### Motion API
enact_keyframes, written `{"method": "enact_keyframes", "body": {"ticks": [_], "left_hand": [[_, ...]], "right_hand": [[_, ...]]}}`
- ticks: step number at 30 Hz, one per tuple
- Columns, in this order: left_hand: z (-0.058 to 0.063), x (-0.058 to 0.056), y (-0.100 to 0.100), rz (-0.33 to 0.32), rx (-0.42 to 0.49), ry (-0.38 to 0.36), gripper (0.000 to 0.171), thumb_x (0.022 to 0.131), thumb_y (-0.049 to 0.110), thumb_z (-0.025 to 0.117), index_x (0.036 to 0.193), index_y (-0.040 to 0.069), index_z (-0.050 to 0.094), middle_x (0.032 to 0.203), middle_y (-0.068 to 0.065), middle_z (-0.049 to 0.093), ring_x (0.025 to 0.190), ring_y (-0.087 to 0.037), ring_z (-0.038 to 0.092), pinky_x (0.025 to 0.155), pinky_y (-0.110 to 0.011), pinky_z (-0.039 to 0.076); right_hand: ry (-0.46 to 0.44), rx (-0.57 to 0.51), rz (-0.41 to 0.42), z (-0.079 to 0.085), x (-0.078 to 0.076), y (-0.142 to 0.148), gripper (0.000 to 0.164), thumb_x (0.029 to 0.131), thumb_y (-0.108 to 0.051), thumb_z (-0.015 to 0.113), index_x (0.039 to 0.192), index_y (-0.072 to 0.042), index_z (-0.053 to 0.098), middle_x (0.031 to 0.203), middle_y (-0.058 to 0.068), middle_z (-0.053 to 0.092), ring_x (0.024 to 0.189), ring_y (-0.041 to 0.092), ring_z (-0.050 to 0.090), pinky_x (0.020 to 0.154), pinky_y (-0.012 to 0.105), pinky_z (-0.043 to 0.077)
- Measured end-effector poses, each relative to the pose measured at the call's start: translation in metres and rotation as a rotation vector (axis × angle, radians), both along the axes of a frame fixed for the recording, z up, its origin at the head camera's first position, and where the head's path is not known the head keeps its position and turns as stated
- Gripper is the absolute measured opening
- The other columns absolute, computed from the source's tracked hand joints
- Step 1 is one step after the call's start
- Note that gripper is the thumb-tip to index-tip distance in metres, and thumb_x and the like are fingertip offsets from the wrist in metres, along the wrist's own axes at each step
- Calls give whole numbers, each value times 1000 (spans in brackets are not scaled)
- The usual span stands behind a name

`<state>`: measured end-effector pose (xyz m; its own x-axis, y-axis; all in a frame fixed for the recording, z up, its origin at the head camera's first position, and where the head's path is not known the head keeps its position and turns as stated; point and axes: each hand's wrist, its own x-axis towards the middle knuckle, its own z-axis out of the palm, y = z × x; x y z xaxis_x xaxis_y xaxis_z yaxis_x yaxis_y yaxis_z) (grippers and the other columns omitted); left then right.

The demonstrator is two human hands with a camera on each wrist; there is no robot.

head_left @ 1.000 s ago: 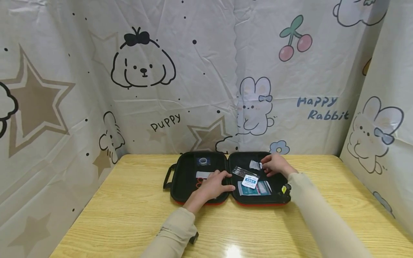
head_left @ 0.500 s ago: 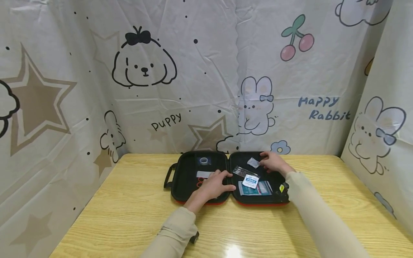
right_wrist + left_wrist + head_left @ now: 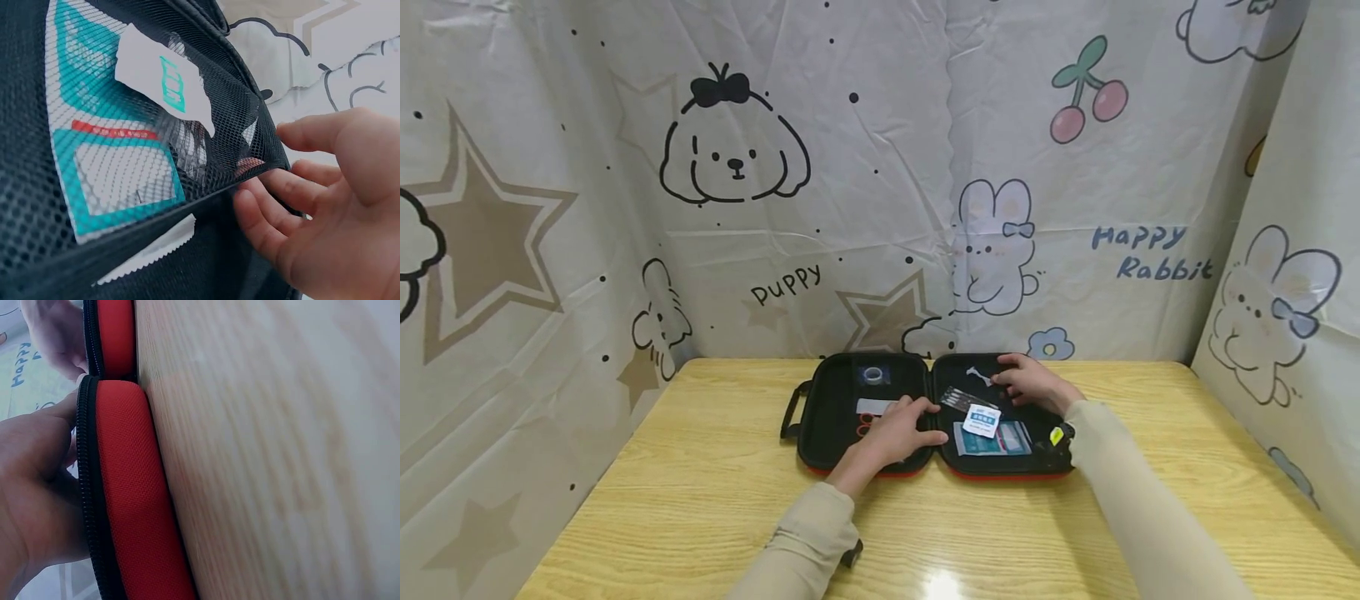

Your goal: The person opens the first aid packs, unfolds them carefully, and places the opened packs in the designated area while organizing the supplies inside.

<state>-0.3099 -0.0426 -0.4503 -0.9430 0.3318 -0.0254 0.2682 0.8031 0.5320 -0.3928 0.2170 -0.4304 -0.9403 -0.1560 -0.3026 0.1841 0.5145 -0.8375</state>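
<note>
An open black-lined case (image 3: 816, 417) with a red shell (image 3: 134, 469) lies on the table. My left hand (image 3: 898, 429) rests over its left half near the hinge, fingers stretched out, partly covering the red-handled scissors (image 3: 864, 429). At the right half, my right hand (image 3: 1033, 383) holds the edge of the black mesh pocket (image 3: 234, 119), thumb outside, one fingertip showing through the mesh. A small crumpled white piece (image 3: 979, 375) lies by its fingertips, inside the mesh. Also in the pocket are a teal packet (image 3: 115, 172), a white square packet (image 3: 165, 78) and clear-wrapped sticks (image 3: 958, 398).
A clear-bagged roll of tape (image 3: 873, 375) and a white strip (image 3: 875, 406) lie in the left half. The case's carrying handle (image 3: 792, 412) sticks out left. A patterned curtain (image 3: 850, 167) hangs behind the wooden table (image 3: 715, 467).
My right hand has shifted slightly left and up along the pocket. The crumpled white piece has moved left and looks narrower. My left hand has stayed put.
</note>
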Motion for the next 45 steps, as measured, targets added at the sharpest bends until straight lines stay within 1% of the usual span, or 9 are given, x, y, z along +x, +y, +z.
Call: {"method": "enact_keyframes", "body": {"ticks": [7,11,15,18,22,27,34,40,45], "left_hand": [[0,1,0,4,12,5,52,83,49,65,129,27,54,110,-3,50,100,-20,44,88,-50,38],[-1,0,1,1,12,3,52,83,49,66,129,27,55,108,-3,50,98,-20,44,86,-50,38],[-3,0,1,4,7,-6,53,82,50,65,129,28,55,108,-3,50,98,-20,44,86,-49,39],[-3,0,2,2,6,-7,53,82,50,65,129,28,54,109,-2,50,99,-19,44,87,-49,39],[-2,0,2,-3,10,-8,52,82,50,65,129,28,54,109,-2,50,98,-19,44,86,-48,39],[-2,0,4,-1,12,-4,52,83,50,65,129,29,54,109,-2,50,99,-19,44,86,-47,40],[-4,-2,3,2,2,10,53,83,52,64,129,30,53,110,-1,50,101,-19,44,89,-51,37],[-5,-3,1,2,-1,10,54,82,53,64,129,30,53,110,-1,50,100,-19,45,88,-50,38],[-5,-2,1,4,5,8,54,82,52,64,129,29,53,109,-1,49,100,-19,44,88,-50,38]], "right_hand": [[42,53,-10,0,1,0,63,94,-20,53,145,-2,22,124,21,46,95,25,54,74,33,51],[22,-18,-38,-3,1,2,66,95,-23,53,147,-3,18,128,22,49,99,25,52,76,30,50],[-2,-128,-54,-9,-1,2,69,94,-22,54,148,-4,15,123,20,58,92,21,57,72,28,48],[-25,-187,-23,-12,-1,1,69,94,-21,54,148,-4,13,118,20,61,89,20,62,70,30,48],[-37,-222,33,-11,2,0,69,96,-22,51,149,-4,10,121,23,59,97,25,62,73,33,49],[-3,-130,29,-6,5,7,68,97,-28,50,149,-5,13,123,22,57,97,25,61,73,33,48],[142,102,5,1,11,13,53,96,-28,52,140,-4,37,122,21,54,92,23,58,69,30,50],[200,131,48,9,17,15,43,96,-25,52,133,-5,46,118,18,58,93,25,57,69,29,47],[226,146,75,12,22,15,39,95,-23,54,129,-4,51,110,14,62,87,22,57,66,29,46]]}}
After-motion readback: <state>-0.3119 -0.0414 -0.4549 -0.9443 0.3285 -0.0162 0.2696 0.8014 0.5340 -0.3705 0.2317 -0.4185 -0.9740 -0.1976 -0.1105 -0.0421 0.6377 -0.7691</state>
